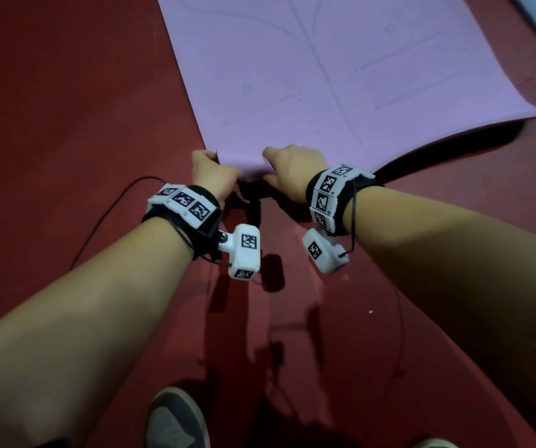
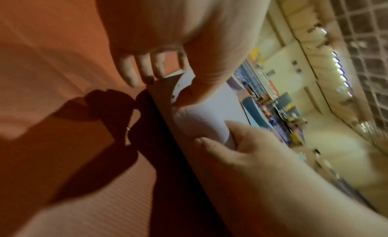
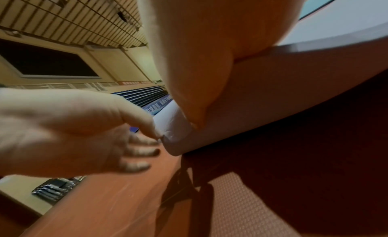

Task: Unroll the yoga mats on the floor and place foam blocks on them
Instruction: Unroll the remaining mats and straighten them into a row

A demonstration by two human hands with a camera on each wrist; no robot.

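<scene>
Yoga mat (image 1: 325,76) unrolled lengthwise away, near corner pinched by both hands

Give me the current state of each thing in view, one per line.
purple yoga mat: unrolled, near corner lifted off the floor
left hand: pinches the mat's near corner
right hand: grips the mat's near edge
red floor: beneath the mat
foam blocks: not in view
</scene>
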